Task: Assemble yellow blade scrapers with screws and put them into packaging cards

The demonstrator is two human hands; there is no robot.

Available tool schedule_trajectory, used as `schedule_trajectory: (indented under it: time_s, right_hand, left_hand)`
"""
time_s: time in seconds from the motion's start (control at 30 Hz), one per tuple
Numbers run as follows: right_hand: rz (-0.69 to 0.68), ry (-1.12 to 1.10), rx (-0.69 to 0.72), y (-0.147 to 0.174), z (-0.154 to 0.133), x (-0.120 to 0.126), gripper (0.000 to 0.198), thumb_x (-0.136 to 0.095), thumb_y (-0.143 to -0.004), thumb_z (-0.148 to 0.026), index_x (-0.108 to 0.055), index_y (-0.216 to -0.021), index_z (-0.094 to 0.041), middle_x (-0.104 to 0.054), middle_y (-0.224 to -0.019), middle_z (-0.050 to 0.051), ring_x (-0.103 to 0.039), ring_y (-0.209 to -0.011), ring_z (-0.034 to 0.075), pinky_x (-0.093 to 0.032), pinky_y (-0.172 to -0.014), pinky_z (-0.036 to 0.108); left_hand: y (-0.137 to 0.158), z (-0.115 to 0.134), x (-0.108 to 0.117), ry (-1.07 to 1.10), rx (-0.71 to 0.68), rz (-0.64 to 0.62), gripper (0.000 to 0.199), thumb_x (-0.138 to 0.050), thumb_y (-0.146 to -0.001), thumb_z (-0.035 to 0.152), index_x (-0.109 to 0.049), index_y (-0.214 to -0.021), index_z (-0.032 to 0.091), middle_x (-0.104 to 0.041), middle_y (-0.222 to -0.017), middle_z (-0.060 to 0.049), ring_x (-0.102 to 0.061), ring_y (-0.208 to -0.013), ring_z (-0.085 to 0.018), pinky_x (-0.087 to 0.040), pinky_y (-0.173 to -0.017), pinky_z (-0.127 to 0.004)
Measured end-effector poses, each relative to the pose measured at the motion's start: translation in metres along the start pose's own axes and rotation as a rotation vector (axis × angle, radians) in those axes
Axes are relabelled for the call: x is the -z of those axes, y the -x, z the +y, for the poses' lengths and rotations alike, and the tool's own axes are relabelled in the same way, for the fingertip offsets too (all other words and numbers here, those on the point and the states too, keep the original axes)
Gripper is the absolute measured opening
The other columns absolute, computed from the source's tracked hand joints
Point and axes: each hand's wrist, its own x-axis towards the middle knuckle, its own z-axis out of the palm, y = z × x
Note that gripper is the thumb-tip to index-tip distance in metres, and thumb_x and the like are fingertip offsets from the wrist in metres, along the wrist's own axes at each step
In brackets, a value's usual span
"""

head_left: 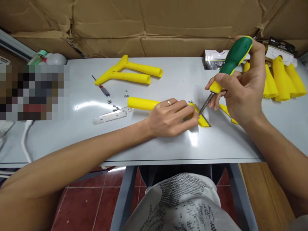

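Note:
My right hand (245, 80) grips a screwdriver (237, 56) with a green and yellow handle, tilted so its metal shaft points down and left. The tip meets the head of a yellow scraper (204, 121), near a small screw. A dark blade edge shows along that head. Across the scraper lies my left hand (172, 117), fingers closed around its neck, with a ring on one finger. The yellow tubular handle (141, 103) sticks out to the left of this hand. The scraper's neck is hidden under the fingers.
Two yellow scraper handles (137, 77) lie at the back, beside a small screwdriver (104, 91). Loose screws (109, 102) and clear blade strips (112, 116) are at left. Packaged yellow scrapers (281, 80) and a yellow piece (227, 112) are at right. Cardboard (144, 25) stands behind.

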Motion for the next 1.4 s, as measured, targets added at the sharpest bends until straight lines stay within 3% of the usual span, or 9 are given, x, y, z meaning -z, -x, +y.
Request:
schedule_trajectory:
  time_s: [0.2, 0.53, 0.87, 1.0, 1.23, 1.3, 1.4]
  right_hand:
    - [0.019, 0.015, -0.031, -0.001, 0.002, 0.002, 0.077, -0.094, -0.085, -0.054, -0.04, -0.139, -0.046, -0.079, -0.093, -0.002, -0.077, -0.065, 0.027, -0.047, -0.037, 0.037]
    - [0.056, -0.043, -0.045, -0.003, -0.002, -0.002, 0.073, -0.092, -0.083, -0.036, -0.04, -0.134, -0.042, -0.071, -0.073, -0.01, -0.065, -0.05, 0.022, -0.041, -0.036, 0.034]
    - [0.019, -0.032, 0.001, -0.001, -0.002, -0.003, 0.077, -0.099, -0.084, -0.045, -0.041, -0.134, -0.043, -0.069, -0.07, -0.011, -0.066, -0.045, 0.02, -0.046, -0.033, 0.031]
    - [0.028, -0.027, -0.009, 0.001, -0.005, -0.005, 0.082, -0.102, -0.082, -0.047, -0.04, -0.135, -0.043, -0.072, -0.074, -0.011, -0.064, -0.041, 0.018, -0.044, -0.03, 0.029]
    - [0.059, 0.004, 0.026, 0.005, -0.01, -0.009, 0.083, -0.104, -0.079, -0.049, -0.041, -0.132, -0.043, -0.065, -0.069, -0.012, -0.057, -0.037, 0.016, -0.039, -0.028, 0.028]
    - [0.049, 0.028, 0.049, 0.006, -0.01, -0.008, 0.082, -0.103, -0.08, -0.053, -0.041, -0.133, -0.044, -0.063, -0.074, -0.011, -0.052, -0.036, 0.013, -0.036, -0.028, 0.027]
    - [0.011, 0.071, 0.086, 0.008, -0.01, -0.006, 0.079, -0.1, -0.082, -0.06, -0.044, -0.136, -0.046, -0.071, -0.102, -0.004, -0.05, -0.042, 0.008, -0.041, -0.03, 0.029]
  left_hand:
    - [0.0, 0.0, -0.001, -0.003, 0.005, 0.0, 0.019, -0.067, -0.108, 0.016, -0.071, -0.091, 0.021, -0.079, -0.087, 0.001, -0.07, -0.074, -0.012, -0.048, -0.059, -0.029]
    - [-0.001, 0.0, 0.0, 0.025, 0.004, -0.002, 0.016, -0.07, -0.106, 0.017, -0.071, -0.091, 0.018, -0.079, -0.085, 0.0, -0.071, -0.073, -0.013, -0.048, -0.058, -0.03]
    - [0.001, 0.001, 0.002, 0.014, 0.012, -0.02, 0.02, -0.066, -0.109, 0.018, -0.07, -0.09, 0.02, -0.079, -0.087, 0.0, -0.07, -0.075, -0.013, -0.046, -0.06, -0.03]
    - [0.002, 0.002, -0.001, 0.024, 0.009, -0.019, 0.019, -0.068, -0.108, 0.019, -0.069, -0.089, 0.02, -0.08, -0.088, 0.0, -0.07, -0.076, -0.013, -0.043, -0.061, -0.031]
    - [0.0, 0.002, -0.001, 0.029, 0.002, -0.011, 0.016, -0.069, -0.106, 0.018, -0.071, -0.091, 0.017, -0.08, -0.087, -0.002, -0.072, -0.075, -0.014, -0.044, -0.062, -0.032]
    - [0.0, 0.002, 0.0, 0.035, -0.004, -0.008, 0.016, -0.068, -0.107, 0.018, -0.072, -0.091, 0.017, -0.081, -0.087, -0.002, -0.072, -0.076, -0.014, -0.044, -0.062, -0.032]
    - [0.0, 0.003, 0.0, 0.043, -0.008, -0.014, 0.017, -0.066, -0.108, 0.019, -0.074, -0.092, 0.017, -0.082, -0.09, -0.003, -0.073, -0.077, -0.015, -0.045, -0.062, -0.032]
